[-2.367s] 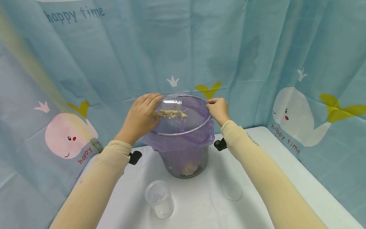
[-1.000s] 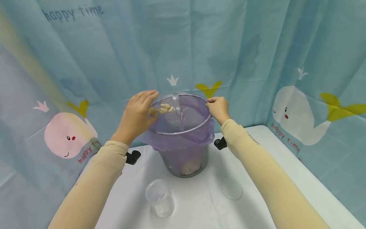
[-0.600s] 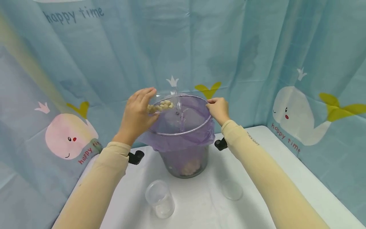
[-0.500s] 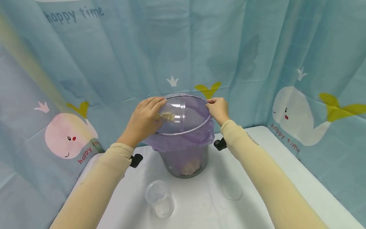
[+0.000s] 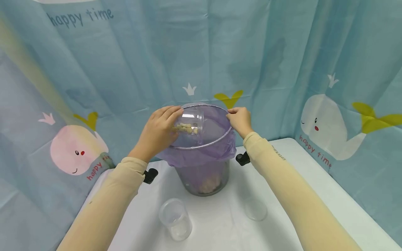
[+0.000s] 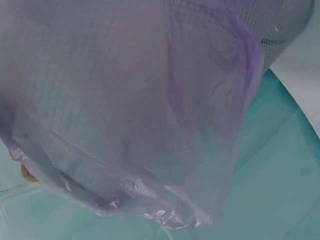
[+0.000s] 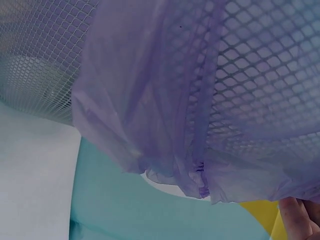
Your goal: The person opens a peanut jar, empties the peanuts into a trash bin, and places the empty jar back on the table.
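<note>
In the head view my left hand (image 5: pixel 159 130) grips a clear plastic jar (image 5: pixel 194 116), lying on its side over the mouth of a mesh bin (image 5: pixel 185 174), its own mouth facing right. Knobbly tan pieces resembling peanuts (image 5: pixel 188 128) lie along the jar's lower wall. My right hand (image 5: pixel 240 120) pinches the far right part of the bin's rim, where a purple bag (image 5: pixel 204 157) folds over the edge. Fingers (image 7: pixel 296 220) of that hand show beneath the bag in the right wrist view. The bag nearly fills the left wrist view, hiding the left hand there.
A clear open container (image 5: pixel 176 219) stands on the white table (image 5: pixel 216 226) in front of the bin. Right of it lies a clear round disc, lid-like (image 5: pixel 255 209). A pale heap (image 5: pixel 210 184) shows through the bin's lower wall. Blue printed curtains (image 5: pixel 141 69) surround the table.
The jar rose and moved left with the left hand, then came back right and down over the bin. Its pieces, earlier strung out to its mouth, now lie farther inside. The right hand stays put.
</note>
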`<state>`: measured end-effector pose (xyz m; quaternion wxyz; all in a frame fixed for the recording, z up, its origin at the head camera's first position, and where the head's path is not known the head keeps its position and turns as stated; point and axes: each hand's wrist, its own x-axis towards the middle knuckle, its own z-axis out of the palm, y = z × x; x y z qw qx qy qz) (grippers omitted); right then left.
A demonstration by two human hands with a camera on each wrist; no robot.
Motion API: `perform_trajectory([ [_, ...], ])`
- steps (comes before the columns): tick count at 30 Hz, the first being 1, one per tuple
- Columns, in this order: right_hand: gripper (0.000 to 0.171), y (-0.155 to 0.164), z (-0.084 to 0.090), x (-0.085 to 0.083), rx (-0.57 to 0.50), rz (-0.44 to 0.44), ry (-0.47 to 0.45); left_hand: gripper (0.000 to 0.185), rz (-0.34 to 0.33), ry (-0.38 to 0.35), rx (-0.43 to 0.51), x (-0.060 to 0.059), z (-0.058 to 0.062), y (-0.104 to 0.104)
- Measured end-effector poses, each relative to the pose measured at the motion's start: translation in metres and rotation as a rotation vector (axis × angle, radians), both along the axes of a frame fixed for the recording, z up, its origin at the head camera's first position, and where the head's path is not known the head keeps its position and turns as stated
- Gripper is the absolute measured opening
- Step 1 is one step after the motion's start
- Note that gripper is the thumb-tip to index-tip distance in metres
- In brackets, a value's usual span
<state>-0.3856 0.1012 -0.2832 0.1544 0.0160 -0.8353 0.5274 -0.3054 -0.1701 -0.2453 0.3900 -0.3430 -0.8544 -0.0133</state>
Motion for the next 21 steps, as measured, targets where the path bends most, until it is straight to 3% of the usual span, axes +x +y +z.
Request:
perform_trajectory([
  [3, 0.03, 0.0, 0.001, 0.0, 0.006, 0.003, 0.01, 0.074, 0.015, -0.025, -0.006, 0.002, 0.001, 0.0],
  [9, 0.031, 0.001, 0.002, 0.001, 0.004, 0.007, 0.014, 0.074, 0.008, 0.004, 0.127, 0.0, 0.01, -0.001],
  [16, 0.03, -0.002, 0.002, 0.003, 0.002, 0.006, 0.011, 0.072, 0.021, -0.041, -0.023, -0.001, 0.0, 0.001],
  [21, 0.03, -0.003, 0.001, 0.002, 0.006, 0.013, 0.006, 0.073, 0.018, 0.01, 0.041, 0.001, 0.004, 0.003],
])
